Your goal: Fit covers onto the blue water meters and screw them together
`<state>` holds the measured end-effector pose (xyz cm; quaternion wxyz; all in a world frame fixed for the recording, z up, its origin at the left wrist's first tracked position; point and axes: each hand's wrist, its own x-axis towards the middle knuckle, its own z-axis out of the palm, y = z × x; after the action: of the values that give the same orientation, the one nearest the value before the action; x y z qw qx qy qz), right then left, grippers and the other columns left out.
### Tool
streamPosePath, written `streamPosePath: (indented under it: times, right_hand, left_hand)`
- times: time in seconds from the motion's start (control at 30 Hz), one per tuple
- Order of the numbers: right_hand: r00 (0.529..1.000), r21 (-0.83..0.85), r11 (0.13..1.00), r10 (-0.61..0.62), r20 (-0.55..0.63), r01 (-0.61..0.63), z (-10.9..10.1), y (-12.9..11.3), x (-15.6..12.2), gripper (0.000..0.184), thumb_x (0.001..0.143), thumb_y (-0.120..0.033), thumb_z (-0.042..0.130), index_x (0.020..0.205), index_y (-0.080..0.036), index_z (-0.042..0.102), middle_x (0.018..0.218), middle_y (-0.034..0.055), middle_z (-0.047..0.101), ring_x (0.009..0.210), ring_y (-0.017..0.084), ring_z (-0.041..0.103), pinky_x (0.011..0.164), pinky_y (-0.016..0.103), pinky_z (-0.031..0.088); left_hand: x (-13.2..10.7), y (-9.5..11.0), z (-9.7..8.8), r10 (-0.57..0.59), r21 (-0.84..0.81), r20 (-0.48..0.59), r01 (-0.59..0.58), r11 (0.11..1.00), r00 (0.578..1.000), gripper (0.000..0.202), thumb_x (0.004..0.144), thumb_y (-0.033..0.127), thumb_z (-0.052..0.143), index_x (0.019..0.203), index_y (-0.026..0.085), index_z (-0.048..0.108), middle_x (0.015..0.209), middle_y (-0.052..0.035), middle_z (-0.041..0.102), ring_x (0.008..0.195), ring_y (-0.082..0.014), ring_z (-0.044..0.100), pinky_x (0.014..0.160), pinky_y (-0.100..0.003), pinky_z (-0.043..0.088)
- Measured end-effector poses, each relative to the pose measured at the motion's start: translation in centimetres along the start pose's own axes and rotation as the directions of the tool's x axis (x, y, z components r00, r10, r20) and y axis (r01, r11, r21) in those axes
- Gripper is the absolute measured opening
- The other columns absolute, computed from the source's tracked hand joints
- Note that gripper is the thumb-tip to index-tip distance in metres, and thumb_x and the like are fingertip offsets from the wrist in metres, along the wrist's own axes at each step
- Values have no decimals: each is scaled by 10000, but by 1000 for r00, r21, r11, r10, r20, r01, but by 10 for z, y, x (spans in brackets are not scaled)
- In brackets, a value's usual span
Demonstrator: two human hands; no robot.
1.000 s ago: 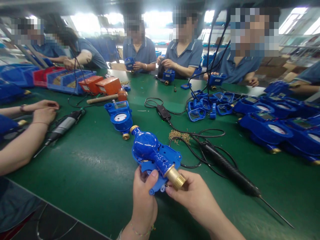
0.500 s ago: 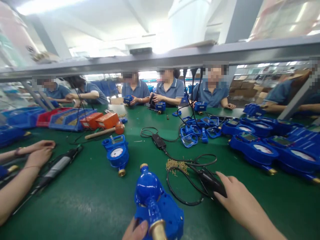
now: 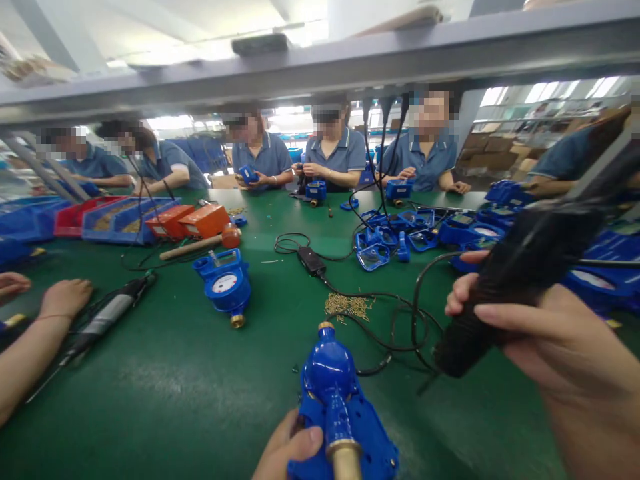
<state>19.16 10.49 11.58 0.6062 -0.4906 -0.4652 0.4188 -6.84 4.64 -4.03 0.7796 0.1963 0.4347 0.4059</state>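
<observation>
My left hand (image 3: 293, 443) grips a blue water meter (image 3: 335, 393) by its left side, near the bottom middle of the view. The meter lies face down, its rounded underside up and its brass pipe ends pointing away and toward me. Raised at the right, my right hand (image 3: 555, 340) is wrapped round a black corded electric screwdriver (image 3: 525, 267), its black cable trailing onto the bench. Beyond the held meter is a pile of small brass screws (image 3: 347, 307). Another blue water meter (image 3: 227, 287) stands face up to the left.
Blue meter covers (image 3: 375, 247) and more meters (image 3: 595, 280) crowd the right side. At left lie a grey and black screwdriver (image 3: 107, 317), a mallet (image 3: 200, 245), orange boxes (image 3: 205, 221) and parts bins (image 3: 117, 220). A co-worker's arm (image 3: 40, 347) rests at far left; several people sit opposite.
My right hand has picked the black screwdriver up off the bench and raised it. The meter in my left hand has shifted slightly right in the view.
</observation>
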Motion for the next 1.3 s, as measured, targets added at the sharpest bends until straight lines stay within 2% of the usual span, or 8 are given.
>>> streamPosePath:
  times: [0.07,0.13,0.33,0.53,0.7,0.8,0.97,1.3]
  right_hand:
    - [989,139,981,-125,-73,134,19,-13,-3,368,573,-125,677,919,-210,586,621,-12,617,578,160,584,599,300,471]
    - [981,213,959,-167,-103,186,38,-15,-5,296,595,-116,645,875,-193,590,579,-12,601,532,154,566,566,298,464]
    - [994,262,960,-105,-2,102,71,5,-5,320,562,-79,633,855,-178,549,548,-32,587,489,142,546,497,264,441]
    - [996,183,982,-61,67,48,79,10,0,320,561,-75,631,854,-166,542,547,-36,580,495,139,547,487,249,440]
    - [993,99,995,5,117,-16,88,23,1,349,558,-91,635,885,-169,542,569,-45,553,503,141,536,488,264,435]
    - [996,63,997,46,72,-51,92,39,-3,327,554,-114,641,854,-176,529,604,-46,533,509,133,519,500,278,434]
    - [999,-26,999,18,-46,-19,91,53,-8,266,550,-160,647,786,-180,526,640,-19,535,551,145,511,505,286,417]
    - [997,-79,997,-16,-80,9,91,58,-13,247,568,-196,619,791,-181,513,639,-19,503,559,142,493,519,286,395]
  left_hand:
    - [-6,4,4,-24,21,-39,25,999,999,467,519,414,814,873,137,688,818,-100,727,733,-267,667,723,-345,485]
    - [-12,9,8,-43,28,-73,45,999,996,450,551,396,802,903,141,684,855,-97,727,766,-258,665,750,-338,487]
    - [-24,23,19,-70,56,-139,78,995,988,391,562,339,803,877,141,686,801,-80,715,738,-244,651,702,-322,494]
    - [-24,23,22,-54,85,-185,71,994,981,410,574,336,785,915,135,677,797,-76,705,760,-244,646,783,-358,489]
    - [-22,21,20,-70,72,-141,81,994,988,432,609,331,762,979,136,656,924,-90,702,909,-276,634,850,-368,472]
    - [-20,15,19,-77,43,-144,84,996,987,455,603,324,765,1001,141,641,969,-90,697,946,-286,627,853,-366,472]
    - [-21,7,22,-72,1,-215,74,997,974,499,602,332,744,1051,160,610,976,-85,699,929,-289,636,830,-371,485]
    - [-24,9,28,-72,-4,-234,73,997,970,541,595,340,743,1073,155,569,982,-95,695,940,-310,633,829,-389,488]
